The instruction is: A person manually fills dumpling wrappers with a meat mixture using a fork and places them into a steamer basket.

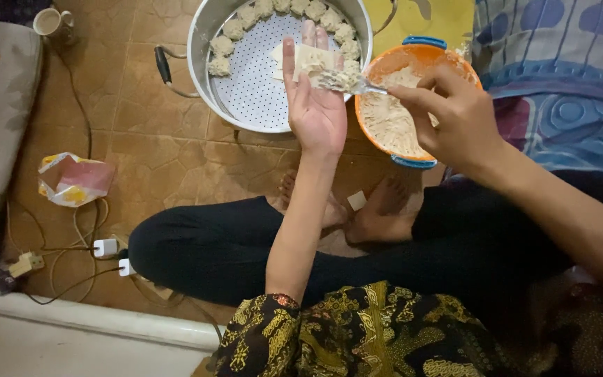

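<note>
My left hand is held palm up over the floor, with a pale square dumpling wrapper lying across its fingers. My right hand grips a metal fork and presses a lump of pale filling onto the wrapper. Just behind my right hand stands an orange bowl with blue handles, part full of the same filling. A round metal steamer pan with a perforated white tray holds several formed dumplings along its rim.
I sit cross-legged on a brown tiled floor, bare feet under my arms. A crumpled packet, chargers and cables lie at left, a mug at top left. Patterned bedding is at right.
</note>
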